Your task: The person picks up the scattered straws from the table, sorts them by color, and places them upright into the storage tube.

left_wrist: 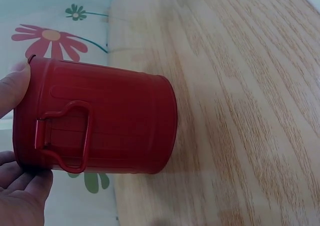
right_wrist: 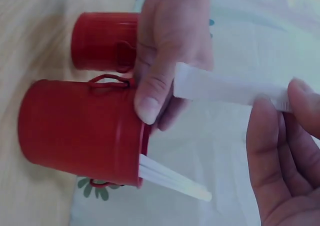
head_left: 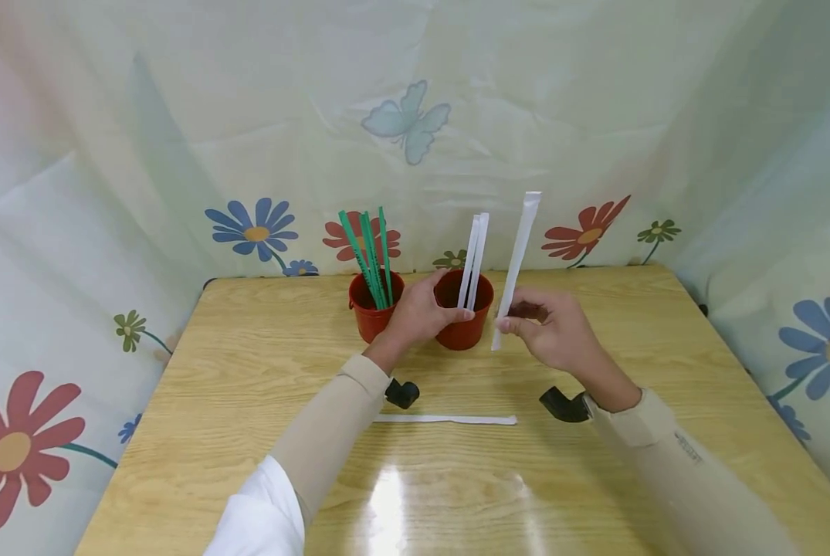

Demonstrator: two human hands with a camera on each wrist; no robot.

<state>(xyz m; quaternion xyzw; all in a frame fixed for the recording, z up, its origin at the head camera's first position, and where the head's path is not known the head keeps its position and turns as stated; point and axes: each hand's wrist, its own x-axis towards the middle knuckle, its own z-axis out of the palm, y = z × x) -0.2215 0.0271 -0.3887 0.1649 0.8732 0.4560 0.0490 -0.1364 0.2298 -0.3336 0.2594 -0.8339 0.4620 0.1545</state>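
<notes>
My left hand [head_left: 416, 310] grips the rim of the right red bucket [head_left: 460, 337], thumb on the near side. In the left wrist view its fingertips [left_wrist: 39, 185] are on the rim of the red bucket [left_wrist: 110, 116], which has a wire handle. White paper-wrapped sticks [head_left: 475, 259], probably straws, stand inside that bucket. Just right of it, my right hand [head_left: 555, 328] pinches another white wrapped straw [head_left: 519, 251] near its lower end, held nearly upright. In the right wrist view, the lower end of this straw [right_wrist: 215, 86] overlaps my left hand [right_wrist: 172, 41].
A second red bucket [head_left: 371, 326] holding several green wrapped sticks [head_left: 367, 255] stands to the left. One more white wrapped straw [head_left: 449, 419] lies across the wooden table [head_left: 282, 371] near the middle. A flowered curtain [head_left: 512, 116] hangs behind the table.
</notes>
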